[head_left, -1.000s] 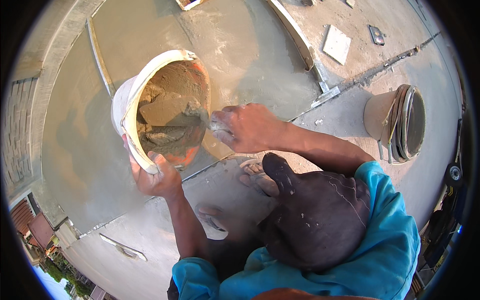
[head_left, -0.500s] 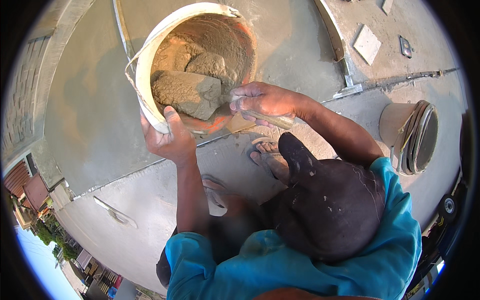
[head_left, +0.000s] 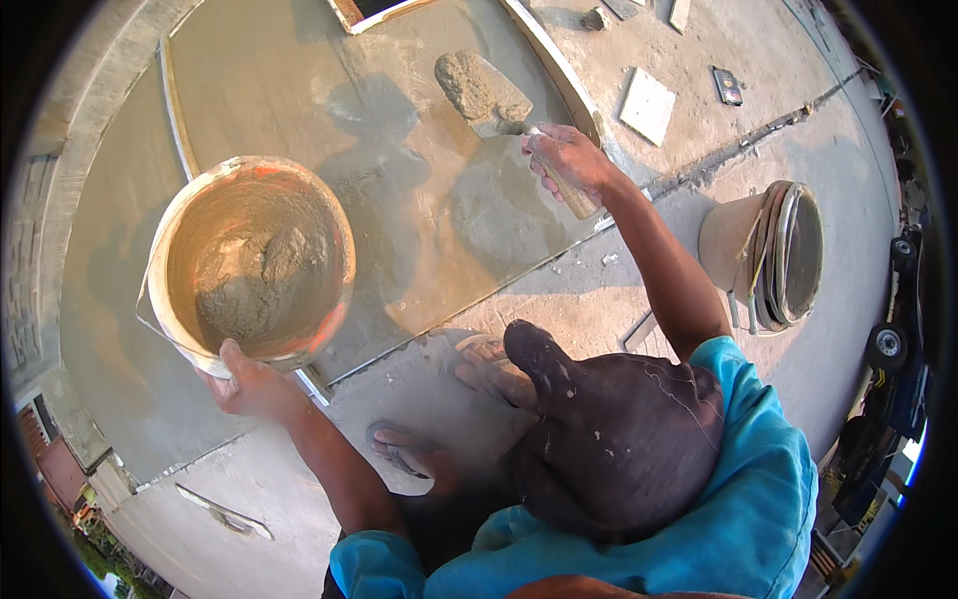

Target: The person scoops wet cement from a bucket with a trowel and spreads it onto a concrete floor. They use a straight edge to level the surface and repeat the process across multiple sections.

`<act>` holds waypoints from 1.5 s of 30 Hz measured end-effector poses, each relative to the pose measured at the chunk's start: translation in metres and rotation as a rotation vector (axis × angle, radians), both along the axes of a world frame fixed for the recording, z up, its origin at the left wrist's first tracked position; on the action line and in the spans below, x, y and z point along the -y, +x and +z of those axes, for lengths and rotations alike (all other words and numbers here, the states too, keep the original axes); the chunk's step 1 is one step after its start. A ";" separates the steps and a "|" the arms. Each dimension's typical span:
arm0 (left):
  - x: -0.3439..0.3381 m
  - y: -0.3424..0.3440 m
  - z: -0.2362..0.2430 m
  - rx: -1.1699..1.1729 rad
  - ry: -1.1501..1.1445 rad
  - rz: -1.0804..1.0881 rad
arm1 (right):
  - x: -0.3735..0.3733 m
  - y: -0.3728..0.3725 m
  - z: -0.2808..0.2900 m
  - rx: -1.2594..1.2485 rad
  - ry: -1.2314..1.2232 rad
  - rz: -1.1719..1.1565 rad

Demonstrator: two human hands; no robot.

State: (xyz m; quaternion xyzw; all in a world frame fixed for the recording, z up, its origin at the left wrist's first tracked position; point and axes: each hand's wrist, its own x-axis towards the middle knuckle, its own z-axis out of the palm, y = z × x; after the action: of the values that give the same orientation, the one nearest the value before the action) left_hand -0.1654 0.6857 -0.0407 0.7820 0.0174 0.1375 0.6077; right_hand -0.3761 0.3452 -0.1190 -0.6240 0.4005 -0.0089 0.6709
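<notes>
My left hand (head_left: 244, 381) grips the near rim of a mortar-caked bucket (head_left: 212, 212), which tilts toward me. Grey wet mortar (head_left: 261, 272) lies in its bottom. To the right, my right hand (head_left: 572, 166) is wrapped round the wooden handle of a trowel (head_left: 576, 202). On the trowel's blade sits a lump of mortar (head_left: 467, 86), held out over a wet, smoothed cement surface (head_left: 429, 235). How far the blade is above that surface I cannot tell.
Stacked buckets (head_left: 733, 245) stand tilted at right. A long-handled tool (head_left: 226, 511) lies on the pavement at lower left. Straight edging strips (head_left: 178, 112) border the wet cement. Beyond are a pale square tile (head_left: 647, 106), a small dark object (head_left: 727, 87) and a framed opening (head_left: 349, 18).
The trowel has come out of the bucket with mortar on it and moved right and away over the wet cement. The bucket, in my left hand, has shifted left and nearer.
</notes>
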 end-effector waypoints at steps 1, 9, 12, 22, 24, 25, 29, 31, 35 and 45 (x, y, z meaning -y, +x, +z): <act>0.002 0.001 -0.001 -0.010 -0.011 0.012 | 0.016 0.000 -0.015 -0.012 -0.082 -0.019; -0.012 0.001 -0.005 0.010 0.095 0.042 | 0.078 0.072 -0.053 -0.270 -0.863 -0.181; -0.021 0.004 -0.012 -0.027 0.072 0.035 | 0.084 0.092 -0.046 -0.432 -1.020 -0.176; -0.020 0.001 -0.014 -0.034 0.056 0.037 | 0.077 0.092 -0.051 -0.456 -1.129 -0.083; -0.022 0.002 -0.014 -0.029 0.051 0.038 | 0.080 0.100 -0.049 -0.476 -1.142 -0.055; -0.024 0.003 -0.014 -0.023 0.061 0.038 | 0.085 0.104 -0.046 -0.510 -1.114 -0.031; -0.021 0.002 -0.014 -0.018 0.077 0.056 | 0.102 0.114 -0.051 -0.634 -1.086 -0.003; -0.020 0.001 -0.013 -0.014 0.068 0.058 | 0.104 0.115 -0.055 -0.636 -1.061 -0.031; -0.019 -0.002 -0.011 -0.017 0.059 0.065 | 0.099 0.116 -0.052 -0.599 -1.087 -0.062; -0.019 -0.001 -0.014 -0.014 0.088 0.051 | 0.097 0.119 -0.039 -0.579 -1.097 -0.106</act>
State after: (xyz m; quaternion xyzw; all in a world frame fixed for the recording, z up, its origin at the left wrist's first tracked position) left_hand -0.1665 0.7044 -0.0550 0.8082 0.0357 0.1480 0.5689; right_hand -0.2574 0.2478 -0.1576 -0.8342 0.5337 -0.0771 0.1155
